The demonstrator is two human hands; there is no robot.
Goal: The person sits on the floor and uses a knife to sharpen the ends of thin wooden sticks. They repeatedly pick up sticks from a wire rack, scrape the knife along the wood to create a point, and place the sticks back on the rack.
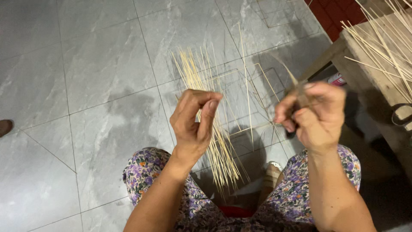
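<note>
The person sat above a grey tiled floor, knees apart under a flowered purple dress. The left hand was raised in front of the body, its grip closed around a bundle of thin pale sticks, thumb and fingers pinched together near the bundle's middle. The sticks stood nearly upright, fanning out above the hand and hanging down between the knees, where their lower ends spread a little.

The right hand was up at about the same height, well apart from the left one, its grip shut on a dark, blurred tool; what kind of tool it was could not be told. A single thin stick ran up from that hand toward the upper left. A few loose, bent strips hung in the space between the two hands.

To the right stood a low wooden counter with more long pale sticks lying across its top. Beside its leg lay a small pink and white object. At the far left edge of the floor a dark shoe showed
</note>
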